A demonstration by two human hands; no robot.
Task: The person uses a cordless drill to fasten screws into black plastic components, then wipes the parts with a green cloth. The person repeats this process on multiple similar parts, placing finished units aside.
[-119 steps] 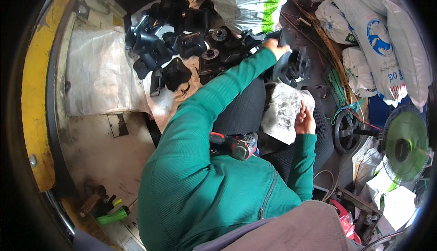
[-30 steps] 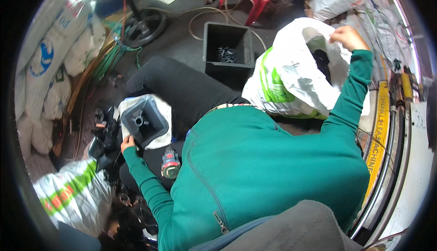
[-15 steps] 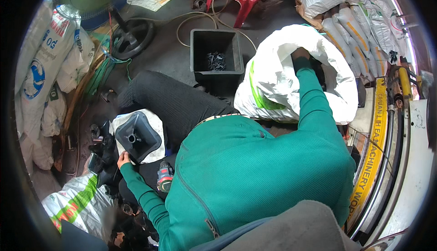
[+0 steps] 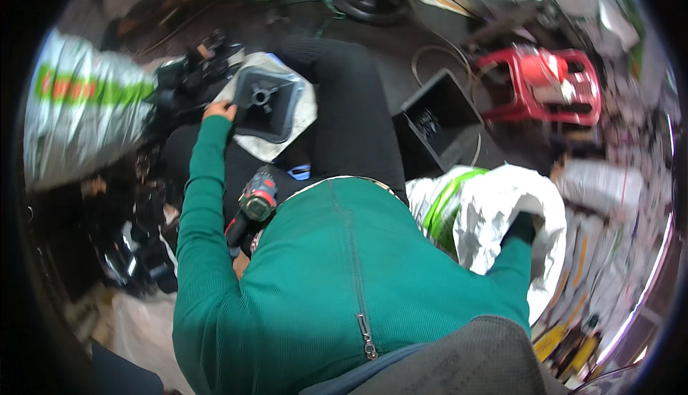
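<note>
My left hand (image 4: 221, 110) is at the left edge of the black part (image 4: 272, 117), fingers at its rim; I can't tell whether they grip it or only steady it. The part sits hollow side up on a white cloth (image 4: 259, 149) over my lap. My right hand is hidden inside the white sack (image 4: 476, 217) at my right, so I can't tell whether it is empty or holding something. I judge this to be the fetching step: one hand minds the part while the other reaches in. The next move seems to call for a sure grasp by feel, then lifting clear of the sack's crumpled mouth. The drill (image 4: 259, 196) lies by my waist, near the part. Beyond my right leg stands a dark bin (image 4: 461, 105); more black parts (image 4: 143, 255) lie to my left.
</note>
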